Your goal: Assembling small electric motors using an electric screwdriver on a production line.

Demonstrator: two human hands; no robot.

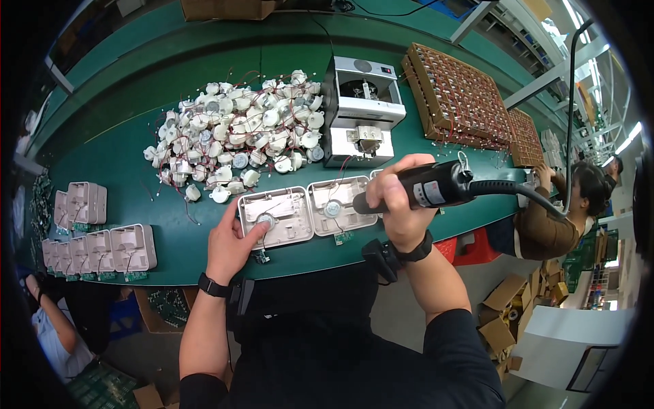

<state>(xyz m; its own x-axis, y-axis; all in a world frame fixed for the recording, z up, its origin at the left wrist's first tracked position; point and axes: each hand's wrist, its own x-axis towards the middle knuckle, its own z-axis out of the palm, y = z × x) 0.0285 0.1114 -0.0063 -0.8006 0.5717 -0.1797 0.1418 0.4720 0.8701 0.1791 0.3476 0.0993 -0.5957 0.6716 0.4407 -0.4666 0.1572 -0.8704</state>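
Note:
My left hand [232,244] grips the left edge of a white plastic housing [289,225] that lies open side up on the green bench. Its thumb presses on a round grey disc part [266,219] inside. My right hand [407,215] is wrapped round a black corded electric screwdriver [436,185], its narrower end turned left over a second white housing [354,194]. That one also has a round part [332,208] in it, and a small green circuit board [345,238] hangs at its near edge. A third housing is mostly hidden behind my right hand.
A heap of white wired parts [238,129] lies at the back, beside a silver-grey machine [364,109]. More white housings [133,247] line up at left. Cardboard trays of small parts [460,95] stand back right. A co-worker [555,211] sits at right; the screwdriver's cable [511,189] runs that way.

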